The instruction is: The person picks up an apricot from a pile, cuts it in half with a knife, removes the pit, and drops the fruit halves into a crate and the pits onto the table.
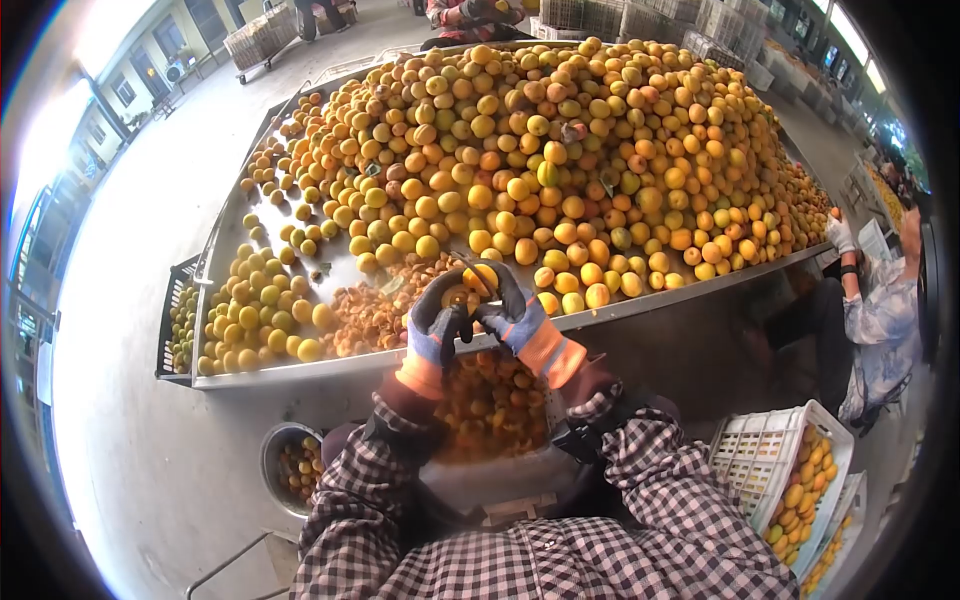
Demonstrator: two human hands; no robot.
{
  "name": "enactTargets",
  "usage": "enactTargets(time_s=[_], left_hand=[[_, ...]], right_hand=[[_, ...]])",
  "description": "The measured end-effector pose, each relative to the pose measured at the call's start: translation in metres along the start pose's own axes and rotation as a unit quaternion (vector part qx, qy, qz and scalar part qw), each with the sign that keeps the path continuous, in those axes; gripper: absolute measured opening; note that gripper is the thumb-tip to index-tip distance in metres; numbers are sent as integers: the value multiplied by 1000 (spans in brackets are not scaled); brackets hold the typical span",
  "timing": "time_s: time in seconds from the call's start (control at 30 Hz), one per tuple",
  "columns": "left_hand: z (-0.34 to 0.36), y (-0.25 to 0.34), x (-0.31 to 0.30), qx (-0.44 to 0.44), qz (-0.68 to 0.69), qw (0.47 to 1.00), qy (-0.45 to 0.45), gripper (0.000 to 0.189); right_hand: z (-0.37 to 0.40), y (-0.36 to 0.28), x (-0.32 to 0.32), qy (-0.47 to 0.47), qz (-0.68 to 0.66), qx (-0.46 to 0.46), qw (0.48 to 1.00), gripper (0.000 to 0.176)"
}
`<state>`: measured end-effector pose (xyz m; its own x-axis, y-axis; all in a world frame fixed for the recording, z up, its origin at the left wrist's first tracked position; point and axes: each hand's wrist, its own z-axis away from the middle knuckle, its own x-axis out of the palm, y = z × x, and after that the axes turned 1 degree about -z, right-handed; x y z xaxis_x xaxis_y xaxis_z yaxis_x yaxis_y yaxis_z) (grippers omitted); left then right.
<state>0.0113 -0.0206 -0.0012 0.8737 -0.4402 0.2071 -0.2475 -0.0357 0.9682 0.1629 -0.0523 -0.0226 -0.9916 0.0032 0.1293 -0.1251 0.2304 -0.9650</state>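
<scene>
My gloved left hand (437, 312) is closed around a cut apricot piece (460, 297) with a brownish inside. Close beside it, my gloved right hand (518, 312) is closed on a yellow apricot (482, 280). A thin dark strip, perhaps a blade, shows by the fingers, too small to make out. Both hands are over the front edge of a metal table (590, 318). Just beyond them lies a heap of small brown-orange pieces, likely apricot stones (375, 312). Below my hands, a container holds orange apricot pieces (492, 400).
A large apricot pile (560, 150) covers the table, with greener apricots (262, 305) at left. A bucket (290, 465) stands lower left, a white crate (760, 455) lower right. A co-worker (880, 310) sits at right; another person (475, 15) is at the far side.
</scene>
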Motion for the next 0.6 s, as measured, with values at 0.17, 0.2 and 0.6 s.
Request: enactTargets(time_s=[0.17,0.2,0.6], left_hand=[[-3,29,6,-81,23,996,-32,51],[-4,34,6,-99,9,995,-15,52],[-1,28,1,-118,20,991,-59,43]], right_hand=[[-4,-17,-13,19,-26,62,998,49],[-2,-25,-19,19,-25,62,998,49],[-2,-83,-26,103,-148,29,983,18]])
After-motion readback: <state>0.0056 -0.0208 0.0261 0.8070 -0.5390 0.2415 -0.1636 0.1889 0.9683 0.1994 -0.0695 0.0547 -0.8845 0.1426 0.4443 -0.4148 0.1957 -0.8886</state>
